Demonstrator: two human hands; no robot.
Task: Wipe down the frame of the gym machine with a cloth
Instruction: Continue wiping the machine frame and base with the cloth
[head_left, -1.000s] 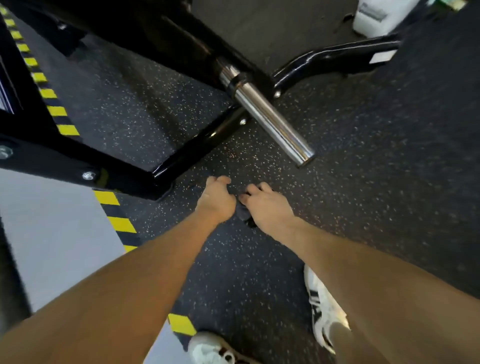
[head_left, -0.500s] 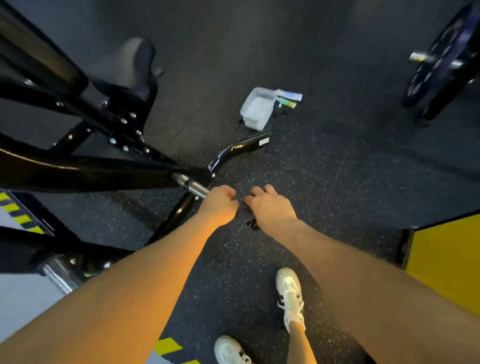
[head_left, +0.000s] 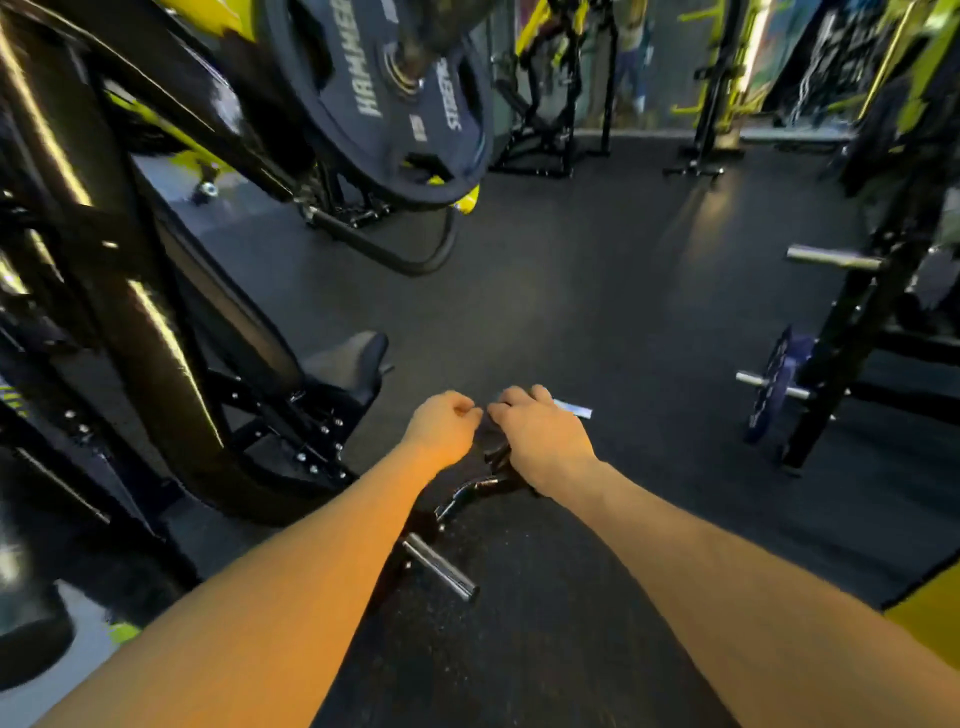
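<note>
We pinch a dark crumpled cloth (head_left: 493, 451) between both hands, likely refolding it. Left hand (head_left: 441, 431) fingers curl; right hand (head_left: 540, 441) fingers clamp it above the glossy black steel frame (head_left: 470, 488).

This is a gym: dark rubber floor (head_left: 597, 291), a black machine frame (head_left: 156, 332) loaded with a "HAMMER"-branded weight plate (head_left: 384, 104), yellow-and-black racks (head_left: 550, 104) behind, a purple plate (head_left: 774, 384) on a chrome peg.

Dim; motion-blurred edges; wide-angle warp
</note>
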